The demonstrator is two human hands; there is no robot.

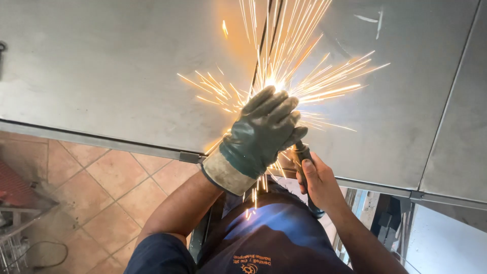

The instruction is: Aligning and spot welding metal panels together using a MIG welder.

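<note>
My left hand (261,133) wears a thick grey-green work glove and is wrapped over the front of an angle grinder, hiding its head. My right hand (318,180) is bare and grips the grinder's dark body (303,155) from behind. Bright orange sparks (284,66) fan out from under the glove, where the tool meets a dark seam (264,40) between grey sheet-metal panels (116,71). The disc itself is hidden by the glove and the glare.
The metal panels sit on a frame whose edge (91,138) runs across the view. Below lies a terracotta tile floor (106,187). A cable (48,256) and a metal rack (15,223) are at the lower left. My blue apron (274,238) fills the bottom.
</note>
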